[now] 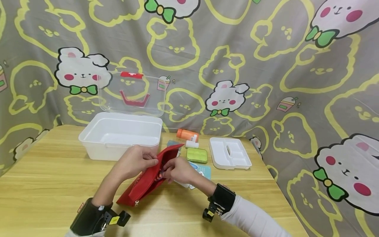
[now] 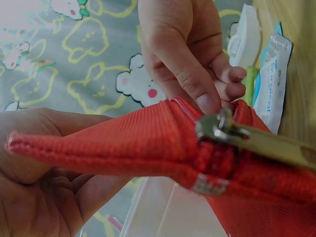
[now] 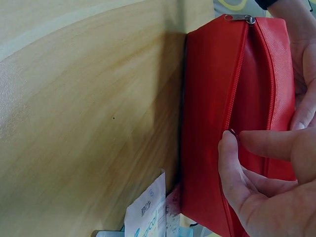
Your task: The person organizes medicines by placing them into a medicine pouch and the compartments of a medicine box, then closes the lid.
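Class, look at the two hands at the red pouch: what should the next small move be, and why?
Perhaps the right hand should ease the red pouch wider open: its zip is undone, but the gap looks narrow and any contents are hard to make out. The left hand holds the pouch, which would probably keep it steady.

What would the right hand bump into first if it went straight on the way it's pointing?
Most likely the inside of the red pouch. The right hand is at its open mouth, pointing toward the side the left hand holds, though how deep it reaches is hard to tell.
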Available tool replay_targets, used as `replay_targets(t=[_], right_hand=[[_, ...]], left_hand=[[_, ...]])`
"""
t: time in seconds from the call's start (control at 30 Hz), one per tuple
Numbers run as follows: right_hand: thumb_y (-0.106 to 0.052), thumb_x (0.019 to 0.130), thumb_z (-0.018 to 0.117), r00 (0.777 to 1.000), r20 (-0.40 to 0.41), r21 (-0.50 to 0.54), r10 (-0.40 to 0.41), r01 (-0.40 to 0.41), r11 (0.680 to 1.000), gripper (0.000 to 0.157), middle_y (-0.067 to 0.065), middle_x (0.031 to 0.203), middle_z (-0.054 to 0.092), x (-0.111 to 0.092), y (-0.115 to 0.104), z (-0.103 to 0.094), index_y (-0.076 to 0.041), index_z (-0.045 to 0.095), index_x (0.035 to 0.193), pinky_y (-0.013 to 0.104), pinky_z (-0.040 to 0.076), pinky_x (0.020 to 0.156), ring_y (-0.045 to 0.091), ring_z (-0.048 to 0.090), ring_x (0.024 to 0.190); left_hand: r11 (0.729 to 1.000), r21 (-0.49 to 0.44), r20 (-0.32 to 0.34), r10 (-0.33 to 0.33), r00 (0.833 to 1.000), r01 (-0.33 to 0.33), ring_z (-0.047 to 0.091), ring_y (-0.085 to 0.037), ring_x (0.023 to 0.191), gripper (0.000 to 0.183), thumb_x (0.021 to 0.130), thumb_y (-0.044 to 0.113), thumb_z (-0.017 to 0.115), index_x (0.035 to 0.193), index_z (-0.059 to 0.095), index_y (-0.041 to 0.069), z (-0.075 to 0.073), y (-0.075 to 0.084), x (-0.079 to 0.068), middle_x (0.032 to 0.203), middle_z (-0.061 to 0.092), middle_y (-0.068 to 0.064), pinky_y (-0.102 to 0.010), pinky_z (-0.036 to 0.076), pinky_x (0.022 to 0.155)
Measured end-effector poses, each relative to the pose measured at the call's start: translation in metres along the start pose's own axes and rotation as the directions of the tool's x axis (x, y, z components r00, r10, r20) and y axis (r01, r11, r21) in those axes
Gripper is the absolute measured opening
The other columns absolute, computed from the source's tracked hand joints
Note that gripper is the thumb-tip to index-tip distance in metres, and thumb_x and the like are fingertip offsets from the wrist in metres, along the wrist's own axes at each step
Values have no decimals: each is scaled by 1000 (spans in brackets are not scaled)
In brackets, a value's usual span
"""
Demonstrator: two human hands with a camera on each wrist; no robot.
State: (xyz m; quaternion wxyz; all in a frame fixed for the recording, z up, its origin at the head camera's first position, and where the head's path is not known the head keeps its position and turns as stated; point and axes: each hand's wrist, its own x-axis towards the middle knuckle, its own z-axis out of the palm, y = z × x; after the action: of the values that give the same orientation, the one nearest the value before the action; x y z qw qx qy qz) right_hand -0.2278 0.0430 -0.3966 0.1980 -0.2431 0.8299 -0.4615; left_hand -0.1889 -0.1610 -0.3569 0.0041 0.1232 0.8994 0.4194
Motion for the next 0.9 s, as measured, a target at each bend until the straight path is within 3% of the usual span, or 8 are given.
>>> replay_targets(t=[0.2,0.4,0.53,0.7,0.8,0.9], right_hand=[[-3,87,72,1000,-6,-35,-6,6,999,16,15,83,75,-1,-1,-2,7,71,100,44,61,69,35,74,69],[-4,89,71,999,-41,-33,9,-10,999,11,10,82,74,-2,0,-11,2,70,98,47,62,71,34,74,72],[-7,90,71,997,-75,-87,11,-18,996,7,12,84,74,-2,5,-21,-3,70,95,38,61,67,22,71,67],[-7,91,69,994,-108,-133,4,-19,991,7,21,91,75,-4,10,-34,-1,70,95,30,57,63,32,72,72],[-11,91,70,989,-144,-191,20,-48,980,10,15,87,74,-4,14,-42,-4,71,97,28,54,63,32,71,75],[-16,90,73,980,-198,-258,34,-85,962,14,7,84,72,-1,18,-49,-6,72,99,27,50,62,21,67,72]], left_hand=[[1000,-7,0,-9,1000,9,70,-14,78,4,90,12,74,89,77,10,0,0,0,85,76,-3,-29,56,64],[1000,-8,-4,-4,1000,4,68,-14,75,4,90,12,74,88,77,10,-1,0,-1,83,76,-3,-30,55,62],[1000,-4,-6,-1,1000,1,69,-14,77,4,90,13,74,89,77,10,-1,0,-1,84,76,-2,-29,56,64],[1000,-5,-7,-5,1000,5,70,-14,78,4,90,13,75,89,77,10,-1,0,0,84,76,-2,-28,56,65],[1000,-2,-8,-7,1000,7,69,-14,78,5,90,14,75,89,77,10,-1,0,0,84,75,-2,-28,56,65],[1000,4,-9,-7,1000,7,69,-13,77,6,90,15,75,88,77,10,0,0,0,83,75,-1,-28,56,66]])
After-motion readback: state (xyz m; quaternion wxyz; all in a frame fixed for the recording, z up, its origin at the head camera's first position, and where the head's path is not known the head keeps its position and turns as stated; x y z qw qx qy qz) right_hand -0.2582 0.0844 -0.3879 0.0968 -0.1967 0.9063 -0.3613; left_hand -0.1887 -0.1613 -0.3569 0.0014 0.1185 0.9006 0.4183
